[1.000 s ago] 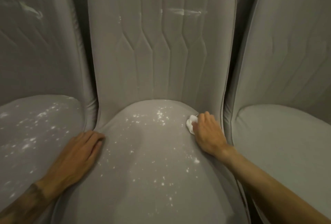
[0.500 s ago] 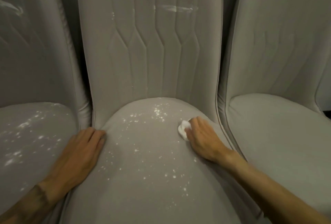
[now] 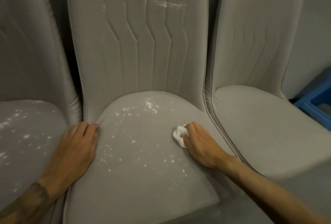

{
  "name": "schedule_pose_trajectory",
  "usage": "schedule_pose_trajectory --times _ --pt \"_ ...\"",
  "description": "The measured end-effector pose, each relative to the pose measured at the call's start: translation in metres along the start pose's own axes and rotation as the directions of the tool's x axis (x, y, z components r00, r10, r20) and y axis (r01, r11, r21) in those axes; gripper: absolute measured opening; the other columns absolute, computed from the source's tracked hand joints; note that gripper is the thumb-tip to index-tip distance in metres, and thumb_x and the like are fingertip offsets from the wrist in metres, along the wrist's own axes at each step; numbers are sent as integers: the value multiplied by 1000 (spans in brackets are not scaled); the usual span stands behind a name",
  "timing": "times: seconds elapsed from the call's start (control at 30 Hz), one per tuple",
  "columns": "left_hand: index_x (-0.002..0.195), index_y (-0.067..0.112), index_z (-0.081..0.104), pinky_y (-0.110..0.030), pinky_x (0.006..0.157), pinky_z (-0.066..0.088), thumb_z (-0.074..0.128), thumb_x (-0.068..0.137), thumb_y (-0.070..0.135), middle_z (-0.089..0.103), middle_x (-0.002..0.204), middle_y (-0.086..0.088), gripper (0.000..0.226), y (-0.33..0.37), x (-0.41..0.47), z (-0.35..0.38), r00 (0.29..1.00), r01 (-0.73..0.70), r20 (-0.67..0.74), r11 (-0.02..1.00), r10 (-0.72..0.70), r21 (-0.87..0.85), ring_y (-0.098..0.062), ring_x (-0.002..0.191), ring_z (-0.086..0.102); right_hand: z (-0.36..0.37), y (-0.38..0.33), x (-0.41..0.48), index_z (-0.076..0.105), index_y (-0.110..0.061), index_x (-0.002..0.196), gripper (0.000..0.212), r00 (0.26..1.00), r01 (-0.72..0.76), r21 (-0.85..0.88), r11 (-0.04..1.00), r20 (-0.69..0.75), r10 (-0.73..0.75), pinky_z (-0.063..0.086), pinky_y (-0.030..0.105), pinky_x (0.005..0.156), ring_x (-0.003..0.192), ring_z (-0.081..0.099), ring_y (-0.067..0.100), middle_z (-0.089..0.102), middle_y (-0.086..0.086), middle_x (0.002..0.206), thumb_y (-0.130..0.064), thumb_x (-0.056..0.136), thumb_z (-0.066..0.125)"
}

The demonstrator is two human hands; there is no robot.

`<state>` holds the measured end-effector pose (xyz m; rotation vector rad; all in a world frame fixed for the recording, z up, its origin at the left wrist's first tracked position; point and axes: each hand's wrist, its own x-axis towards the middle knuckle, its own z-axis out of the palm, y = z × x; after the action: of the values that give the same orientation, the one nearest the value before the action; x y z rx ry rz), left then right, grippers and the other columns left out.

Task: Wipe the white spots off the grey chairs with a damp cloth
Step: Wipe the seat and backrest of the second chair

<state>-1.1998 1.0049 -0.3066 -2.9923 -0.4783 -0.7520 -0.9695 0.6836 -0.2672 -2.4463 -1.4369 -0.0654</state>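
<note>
a right hand (image 3: pixel 200 145) presses a bunched white cloth (image 3: pixel 179 135) under curled fingers on the middle grey chair (image 3: pixel 143 179), its white spots (image 3: pixel 136 141) lying left of the grip. the left hand (image 3: pixel 77 150) rests flat, holding nothing, at the seat's left edge. firm, overlapping strokes leftward from the grip would likely lift spots without smearing.

Loads of white spots (image 3: pixel 150 106) scattered over the middle grey chair (image 3: pixel 136 53) seat, plus a smear (image 3: pixel 166 4) up on its backrest. Scrunched white cloth (image 3: pixel 178 134) on that seat's right side.
</note>
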Motion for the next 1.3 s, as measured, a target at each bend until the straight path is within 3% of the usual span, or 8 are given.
schedule_pose_trajectory --times 0.17,0.4,0.57,0.77,0.97,1.07,1.17,1.3 --pt "118 10 57 -44 70 37 34 105 20 46 97 -7 29 -2 -1 3 1000 5 -6 1000 -5 -3 -30 80 44 -20 21 18 55 1 94 12 961 -266 -178 947 -126 246 46 51 81 87 54 39 56 22 95 -10 99 52" --pt "119 11 58 -40 70 32 34 104 23 45 98 -4 30 -5 0 8 1000 24 17 1000 -24 -7 -26 80 41 6 -21 -12 51 -11 110 30 999 26 26 999 -33 -25 39 34 83 88 45 22 51 7 102 -34 105 32" --pt "116 10 58 -41 69 31 35 103 20 44 96 -6 29 -2 0 6 1000 1 -7 1000 -1 -8 -27 78 40 -16 17 -3 55 -1 102 26 966 -251 -121 960 -100 239 41 48 87 92 51 36 55 18 101 -23 104 39" --pt "118 8 59 -43 70 34 36 102 19 46 98 -8 29 -4 0 7 1000 -16 -21 1000 16 2 -30 79 43 7 -43 -45 52 -16 108 26 998 10 39 999 -63 -7 37 29 82 87 43 16 48 0 100 -31 107 30" --pt "118 7 60 -43 70 32 36 103 18 45 97 -9 30 -3 1 7 998 -38 -50 999 39 24 -32 80 43 -7 -33 -46 55 -8 98 17 954 -234 -46 971 -205 220 46 44 72 79 50 27 53 10 91 -19 103 43" --pt "117 6 60 -44 70 32 37 103 18 45 96 -10 29 -2 0 6 998 -41 -54 999 42 26 -33 79 43 8 -63 -55 48 -22 95 27 985 -112 192 975 -110 135 39 26 77 82 44 11 46 -6 93 -40 105 30" --pt "117 7 59 -41 70 32 37 103 17 44 97 -8 28 -2 -1 6 997 -51 -50 998 52 28 -31 80 43 0 -32 -37 55 -14 105 34 999 -28 60 998 -44 31 39 34 83 89 47 19 52 2 99 -36 106 30" --pt "118 7 58 -39 70 31 36 103 16 44 98 -7 28 -3 -2 7 997 -58 -48 998 59 33 -29 80 43 -5 0 10 53 -4 98 27 922 -376 -102 921 -140 361 37 45 82 91 51 35 54 17 100 -25 104 38"
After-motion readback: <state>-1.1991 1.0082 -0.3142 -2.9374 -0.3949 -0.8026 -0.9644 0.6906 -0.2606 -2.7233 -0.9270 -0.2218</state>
